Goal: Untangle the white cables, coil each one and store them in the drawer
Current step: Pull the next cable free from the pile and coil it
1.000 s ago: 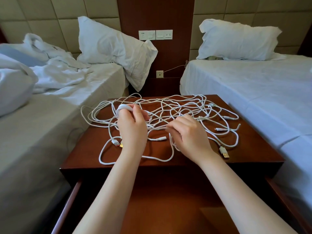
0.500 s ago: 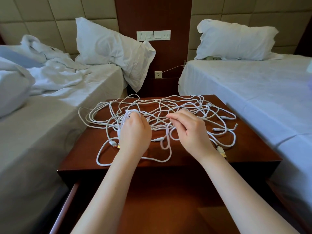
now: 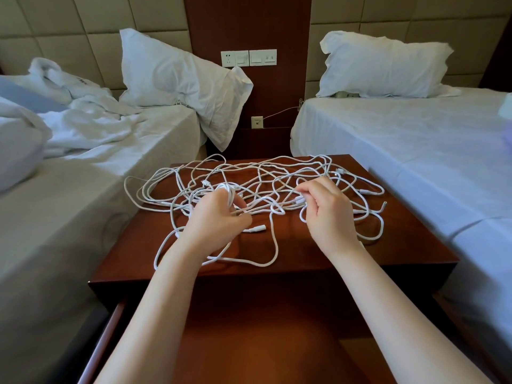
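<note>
A tangle of white cables (image 3: 266,178) sprawls over the top of the dark wooden nightstand (image 3: 401,245). My left hand (image 3: 213,220) grips a small bundle of white cable wound round its fingers, over the left middle of the tangle. My right hand (image 3: 327,212) pinches a cable near a white connector between thumb and fingertips, a little above the tabletop. A loose connector end (image 3: 255,228) lies between the two hands. Below my forearms the drawer (image 3: 249,328) stands pulled out, its wooden bottom bare where I can see it.
A bed with rumpled white bedding (image 3: 69,128) flanks the nightstand on the left, a made bed (image 3: 415,139) on the right. Each bed has a pillow at its head. Wall sockets and switches (image 3: 248,57) sit on the wooden panel behind.
My right hand has moved right and lifted, drawing a cable strand out of the tangle. My left hand has sunk slightly, still wrapped with cable.
</note>
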Action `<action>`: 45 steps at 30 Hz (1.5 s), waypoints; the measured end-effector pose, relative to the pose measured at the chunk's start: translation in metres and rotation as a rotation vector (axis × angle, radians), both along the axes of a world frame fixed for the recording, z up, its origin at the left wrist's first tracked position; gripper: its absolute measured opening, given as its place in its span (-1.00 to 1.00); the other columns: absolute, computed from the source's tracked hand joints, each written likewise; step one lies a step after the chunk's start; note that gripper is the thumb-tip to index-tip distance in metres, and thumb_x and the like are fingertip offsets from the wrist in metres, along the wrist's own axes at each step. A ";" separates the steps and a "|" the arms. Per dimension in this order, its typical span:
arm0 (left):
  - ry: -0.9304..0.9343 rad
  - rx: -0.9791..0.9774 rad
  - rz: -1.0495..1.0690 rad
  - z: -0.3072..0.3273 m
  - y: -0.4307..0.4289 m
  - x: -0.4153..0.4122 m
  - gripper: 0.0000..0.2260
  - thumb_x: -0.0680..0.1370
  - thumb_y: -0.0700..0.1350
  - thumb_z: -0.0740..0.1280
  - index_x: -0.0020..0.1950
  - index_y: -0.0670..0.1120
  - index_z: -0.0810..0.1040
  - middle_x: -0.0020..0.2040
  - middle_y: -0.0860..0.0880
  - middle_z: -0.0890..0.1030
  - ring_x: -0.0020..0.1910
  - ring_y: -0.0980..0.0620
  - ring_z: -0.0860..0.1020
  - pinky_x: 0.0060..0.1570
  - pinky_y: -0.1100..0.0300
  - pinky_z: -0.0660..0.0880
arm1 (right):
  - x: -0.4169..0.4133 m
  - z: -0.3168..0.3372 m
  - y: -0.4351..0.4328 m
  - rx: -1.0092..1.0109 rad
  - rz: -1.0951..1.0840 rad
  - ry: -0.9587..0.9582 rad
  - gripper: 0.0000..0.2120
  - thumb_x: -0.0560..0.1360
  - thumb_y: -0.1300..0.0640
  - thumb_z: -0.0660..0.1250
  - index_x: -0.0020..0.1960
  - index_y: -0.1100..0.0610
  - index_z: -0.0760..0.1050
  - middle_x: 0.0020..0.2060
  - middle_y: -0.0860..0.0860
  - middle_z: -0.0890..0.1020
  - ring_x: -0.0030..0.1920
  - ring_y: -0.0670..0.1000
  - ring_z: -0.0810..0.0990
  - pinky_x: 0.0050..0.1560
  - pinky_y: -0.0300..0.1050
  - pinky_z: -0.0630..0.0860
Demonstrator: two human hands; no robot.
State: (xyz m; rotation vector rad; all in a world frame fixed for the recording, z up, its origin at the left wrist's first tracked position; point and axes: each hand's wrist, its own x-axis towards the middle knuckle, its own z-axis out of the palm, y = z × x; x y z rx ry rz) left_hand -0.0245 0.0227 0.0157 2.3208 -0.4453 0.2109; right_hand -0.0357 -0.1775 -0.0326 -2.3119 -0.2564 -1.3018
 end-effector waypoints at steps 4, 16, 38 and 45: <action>-0.101 0.040 0.057 -0.008 -0.005 0.004 -0.84 0.56 -0.18 0.26 -0.23 -0.16 0.45 -0.43 -0.02 0.40 -0.46 0.10 0.35 -0.51 0.38 0.29 | 0.000 -0.001 0.003 -0.036 0.020 0.021 -0.85 0.48 0.40 0.36 0.01 0.27 0.62 -0.13 0.13 0.62 -0.15 0.07 0.63 -0.16 -0.23 0.53; -0.356 -0.295 0.412 -0.012 0.012 0.015 -0.81 0.58 -0.22 0.22 -0.21 -0.28 0.40 -0.09 -0.27 0.54 -0.20 -0.16 0.45 -0.27 0.12 0.25 | 0.003 -0.004 -0.003 -0.151 -0.319 0.169 -0.97 0.47 0.21 0.44 -0.12 0.16 0.66 -0.24 0.08 0.63 -0.18 0.15 0.56 -0.26 -0.10 0.32; -0.271 -0.298 0.027 0.012 -0.014 -0.015 -0.68 0.54 -0.16 0.33 -0.34 -0.25 0.33 -0.45 -0.08 0.31 -0.47 0.10 0.26 -0.45 0.26 0.23 | -0.010 0.032 0.021 0.070 -0.048 -0.058 -0.81 0.53 0.18 0.26 0.00 0.14 0.65 -0.10 -0.01 0.64 -0.02 -0.07 0.52 -0.03 -0.19 0.43; -0.392 -0.325 0.062 0.017 -0.007 -0.013 -0.69 0.55 -0.18 0.32 -0.33 -0.29 0.36 -0.47 -0.06 0.32 -0.45 0.10 0.31 -0.43 0.31 0.26 | -0.027 0.052 0.037 0.099 0.306 0.287 -0.90 0.44 0.10 0.47 -0.07 0.07 0.61 -0.28 -0.11 0.57 -0.21 -0.15 0.50 -0.21 -0.39 0.42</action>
